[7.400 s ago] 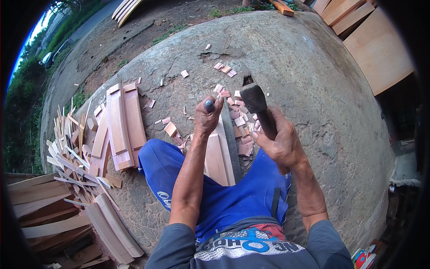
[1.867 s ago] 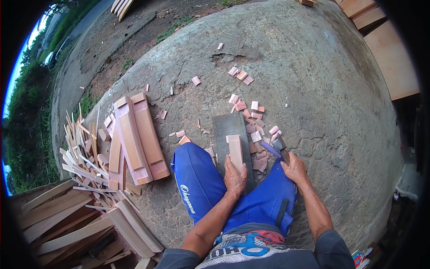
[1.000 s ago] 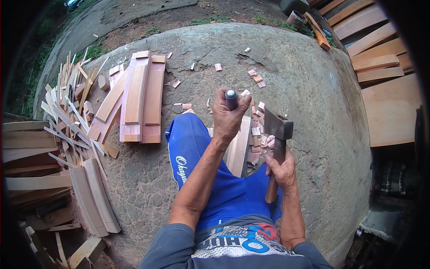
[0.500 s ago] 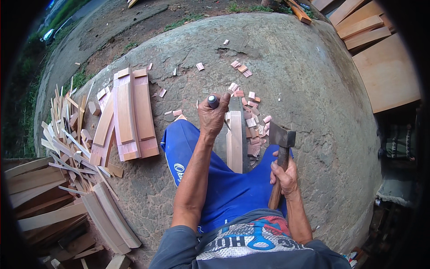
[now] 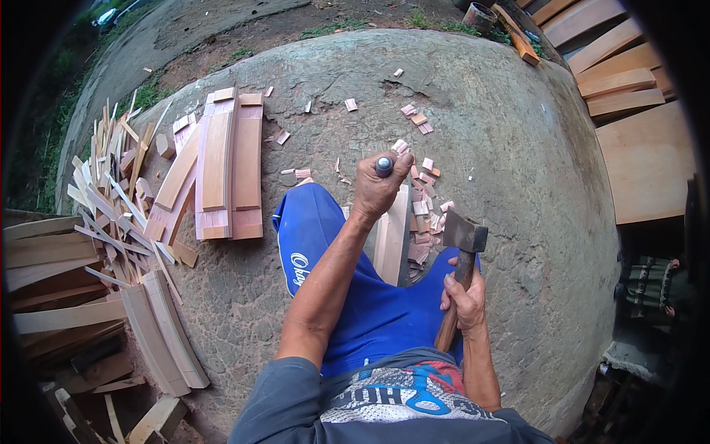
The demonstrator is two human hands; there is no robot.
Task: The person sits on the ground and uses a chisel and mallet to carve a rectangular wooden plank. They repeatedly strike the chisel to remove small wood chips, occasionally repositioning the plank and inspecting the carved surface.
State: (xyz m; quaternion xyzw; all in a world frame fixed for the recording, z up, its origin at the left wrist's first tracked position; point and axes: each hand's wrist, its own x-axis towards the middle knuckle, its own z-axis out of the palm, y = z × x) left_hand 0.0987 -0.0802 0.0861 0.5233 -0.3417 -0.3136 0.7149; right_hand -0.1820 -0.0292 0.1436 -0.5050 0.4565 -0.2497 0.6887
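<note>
My left hand [image 5: 378,185] is wrapped round the handle of a chisel [image 5: 384,166], its round capped end pointing up at me. The chisel's blade is hidden behind the hand. Just below that hand, a pale wooden piece [image 5: 391,240] lies between my legs, on or against a darker support, and my fist covers part of its far end. My right hand [image 5: 467,300] grips the wooden shaft of a hatchet [image 5: 466,234], which is held over my right thigh with its metal head up, apart from the chisel.
Cut wood chips [image 5: 423,214] lie right of the wooden piece. Curved pinkish boards [image 5: 228,166] are stacked at left, beside a heap of thin offcuts [image 5: 118,185]. More planks [image 5: 52,251] fill the lower left. Boards [image 5: 640,163] stand at the far right on the concrete's edge.
My left hand with the chisel has shifted right, over the wooden piece's far end. The wooden piece looks slightly slanted now. The whole view has shifted a little; the hatchet stays raised.
</note>
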